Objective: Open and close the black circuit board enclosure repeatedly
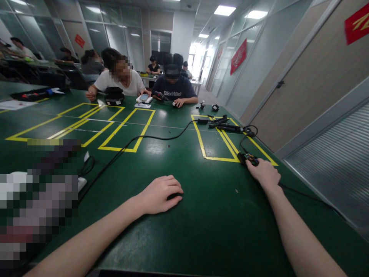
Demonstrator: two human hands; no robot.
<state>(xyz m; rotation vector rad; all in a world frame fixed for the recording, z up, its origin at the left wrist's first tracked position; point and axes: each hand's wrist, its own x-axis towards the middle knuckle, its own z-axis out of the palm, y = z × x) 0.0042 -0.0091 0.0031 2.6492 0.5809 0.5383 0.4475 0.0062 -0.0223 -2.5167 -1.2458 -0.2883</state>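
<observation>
My left hand [161,194] rests on the green table [201,223], palm down. Its fingers are loosely bent with the thumb apart, and nothing shows in them. Out to the right, my right hand [265,173] is closed over the near end of a small black device [248,158] with what looks like exposed electronic parts. The fingertips are partly hidden behind the hand. A thin cable [241,143] runs from this device toward a black jointed arm-like assembly [230,127] lying farther back on the table.
A long black cord [155,137] crosses the table. Yellow tape [117,149] marks rectangles on it. Two people, one in a white shirt [131,80] and one in a dark shirt [175,87], sit opposite; the latter holds a power drill [161,96]. Blurred items lie at left. A wall stands at right.
</observation>
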